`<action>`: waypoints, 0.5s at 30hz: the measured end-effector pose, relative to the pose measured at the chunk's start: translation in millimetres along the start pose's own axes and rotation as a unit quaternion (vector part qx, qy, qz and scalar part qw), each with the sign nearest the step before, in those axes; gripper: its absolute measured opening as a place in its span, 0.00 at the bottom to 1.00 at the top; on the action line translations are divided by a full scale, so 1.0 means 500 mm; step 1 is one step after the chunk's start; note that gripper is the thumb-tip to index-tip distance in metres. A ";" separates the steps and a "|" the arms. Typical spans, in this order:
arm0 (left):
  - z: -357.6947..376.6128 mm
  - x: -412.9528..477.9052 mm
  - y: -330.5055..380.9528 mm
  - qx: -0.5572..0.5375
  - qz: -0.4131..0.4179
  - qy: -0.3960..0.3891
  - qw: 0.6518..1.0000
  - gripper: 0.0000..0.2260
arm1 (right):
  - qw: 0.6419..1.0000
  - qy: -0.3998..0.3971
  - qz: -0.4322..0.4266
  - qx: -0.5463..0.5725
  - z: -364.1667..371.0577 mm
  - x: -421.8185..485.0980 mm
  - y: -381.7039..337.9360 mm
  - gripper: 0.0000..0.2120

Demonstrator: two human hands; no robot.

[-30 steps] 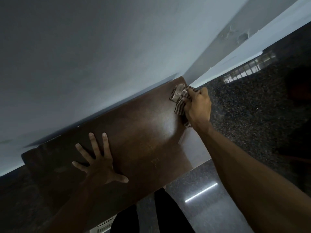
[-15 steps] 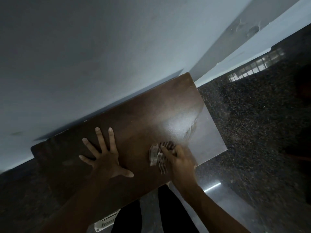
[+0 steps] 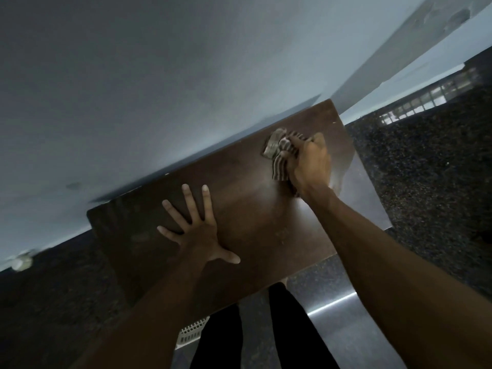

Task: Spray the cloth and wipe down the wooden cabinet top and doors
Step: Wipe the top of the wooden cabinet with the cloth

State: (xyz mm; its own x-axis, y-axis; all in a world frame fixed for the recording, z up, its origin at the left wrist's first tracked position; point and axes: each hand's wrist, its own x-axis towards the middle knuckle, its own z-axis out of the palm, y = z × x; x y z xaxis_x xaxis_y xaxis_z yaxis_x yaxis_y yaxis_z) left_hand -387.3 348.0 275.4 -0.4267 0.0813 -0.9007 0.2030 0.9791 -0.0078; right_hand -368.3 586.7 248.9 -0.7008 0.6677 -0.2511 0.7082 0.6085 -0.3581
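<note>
Right hand (image 3: 308,166) and cloth (image 3: 279,153) now at the upper-right part of the cabinet top (image 3: 239,209), up from the near edge half a second ago.
Right hand is clenched around the bunched striped cloth and pressing it onto the wood close to the wall (image 3: 159,89); the cloth sticks out on the hand's left side. Left hand (image 3: 197,230) unchanged: flat on the cabinet top at frame centre, fingers spread, holding nothing, well apart from the cloth. White slotted basket (image 3: 191,334) partly visible at the bottom, below the cabinet's front edge; contents can't be seen. Dark speckled floor (image 3: 426,182) on the right.
</note>
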 end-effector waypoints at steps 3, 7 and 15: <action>0.008 0.005 -0.003 -0.009 0.007 0.015 1.000 0.79 | 0.999 0.006 -0.026 -0.041 0.030 -0.036 -0.057 0.06; 0.026 0.013 -0.014 -0.013 0.026 0.052 0.998 0.79 | 0.988 -0.050 -0.144 0.017 0.081 -0.151 -0.155 0.06; 0.118 0.003 -0.167 0.023 0.174 0.244 0.954 0.53 | 0.973 -0.114 -0.197 -0.026 0.063 -0.211 -0.108 0.17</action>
State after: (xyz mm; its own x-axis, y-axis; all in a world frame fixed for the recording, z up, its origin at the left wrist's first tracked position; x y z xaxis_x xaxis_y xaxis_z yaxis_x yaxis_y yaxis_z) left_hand -352.9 255.5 248.9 -0.6843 0.4875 -0.5423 0.4404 0.8690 0.2254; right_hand -335.2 470.0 266.3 -0.9153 0.2698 -0.2990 0.3806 0.8224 -0.4229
